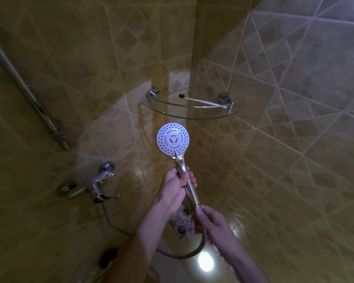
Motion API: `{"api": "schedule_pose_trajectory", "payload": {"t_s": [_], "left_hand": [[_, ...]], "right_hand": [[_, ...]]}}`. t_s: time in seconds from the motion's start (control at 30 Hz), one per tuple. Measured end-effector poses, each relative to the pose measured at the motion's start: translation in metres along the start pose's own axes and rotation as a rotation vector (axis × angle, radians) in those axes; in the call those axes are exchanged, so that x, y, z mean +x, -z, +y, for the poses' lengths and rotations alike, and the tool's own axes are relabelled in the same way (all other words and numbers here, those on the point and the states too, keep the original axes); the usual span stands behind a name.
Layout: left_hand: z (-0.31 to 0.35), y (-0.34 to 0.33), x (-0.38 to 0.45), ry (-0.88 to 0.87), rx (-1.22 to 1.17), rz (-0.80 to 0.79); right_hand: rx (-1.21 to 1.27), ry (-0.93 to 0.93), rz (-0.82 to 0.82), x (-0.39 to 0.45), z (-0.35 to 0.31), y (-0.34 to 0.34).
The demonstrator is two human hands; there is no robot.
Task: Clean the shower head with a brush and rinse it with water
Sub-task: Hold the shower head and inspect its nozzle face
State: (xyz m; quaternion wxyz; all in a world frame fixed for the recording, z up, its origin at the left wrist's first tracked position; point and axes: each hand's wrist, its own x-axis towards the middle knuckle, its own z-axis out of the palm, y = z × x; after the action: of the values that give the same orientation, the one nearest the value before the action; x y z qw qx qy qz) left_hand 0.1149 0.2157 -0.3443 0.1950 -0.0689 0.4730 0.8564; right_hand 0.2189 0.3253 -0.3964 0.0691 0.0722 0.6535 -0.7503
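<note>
Fingers of two hands — left (175,185), right (209,221) — curl round one shower head (173,139); one brush (202,101) shelved.

Shower head (173,139) is showing a white face dotted with rings of dark nozzle holes; its handle is gleaming chrome. Wall tiles (294,99) are showing ochre-yellow with pale diagonal lattice lines. Brush (202,101) is showing a white handle and dark bristles.

Toothbrush (202,101) on shelf (184,115) above shower head (173,139)
</note>
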Motion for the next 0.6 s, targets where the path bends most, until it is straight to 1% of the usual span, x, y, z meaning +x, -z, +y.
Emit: {"api": "schedule_pose_trajectory", "payload": {"t_s": [0.07,0.1,0.17,0.2,0.23,0.27,0.33,0.4,0.47,0.5,0.53,0.57,0.6], "left_hand": [[0.003,0.002,-0.002,0.028,-0.044,-0.054],[0.005,0.002,-0.003,0.038,-0.061,-0.075],[0.005,0.002,-0.005,0.05,-0.073,-0.091],[0.005,0.002,-0.004,0.049,-0.072,-0.089],[0.005,0.002,-0.005,0.042,-0.069,-0.086],[0.004,0.002,-0.004,0.033,-0.061,-0.079],[0.003,0.002,-0.002,0.011,-0.027,-0.058],[0.0,0.002,0.0,-0.009,0.01,-0.037],[-0.003,0.004,0.0,-0.021,0.04,-0.024],[-0.003,0.005,-0.001,-0.02,0.046,-0.024],[-0.004,0.006,-0.001,-0.014,0.045,-0.026],[-0.004,0.006,-0.002,-0.006,0.037,-0.037],[-0.004,0.008,-0.003,0.004,0.027,-0.047]], "right_hand": [[0.265,-0.14,-0.1,0.001,-0.001,0.006],[0.336,-0.178,-0.142,0.002,0.0,0.008],[0.369,-0.199,-0.195,0.004,0.002,0.012],[0.348,-0.178,-0.188,0.004,0.0,0.011],[0.293,-0.139,-0.146,0.004,0.001,0.009],[0.205,-0.078,-0.082,0.003,0.002,0.006],[-0.058,0.096,0.082,0.001,0.007,-0.002],[-0.446,0.291,0.236,0.002,0.019,-0.005],[-0.795,0.403,0.282,0.001,0.03,-0.003],[-0.856,0.428,0.291,0.001,0.035,-0.002],[-0.814,0.412,0.289,0.0,0.036,-0.001],[-0.648,0.336,0.268,-0.001,0.032,-0.002],[-0.414,0.201,0.201,-0.001,0.026,-0.004]]}}
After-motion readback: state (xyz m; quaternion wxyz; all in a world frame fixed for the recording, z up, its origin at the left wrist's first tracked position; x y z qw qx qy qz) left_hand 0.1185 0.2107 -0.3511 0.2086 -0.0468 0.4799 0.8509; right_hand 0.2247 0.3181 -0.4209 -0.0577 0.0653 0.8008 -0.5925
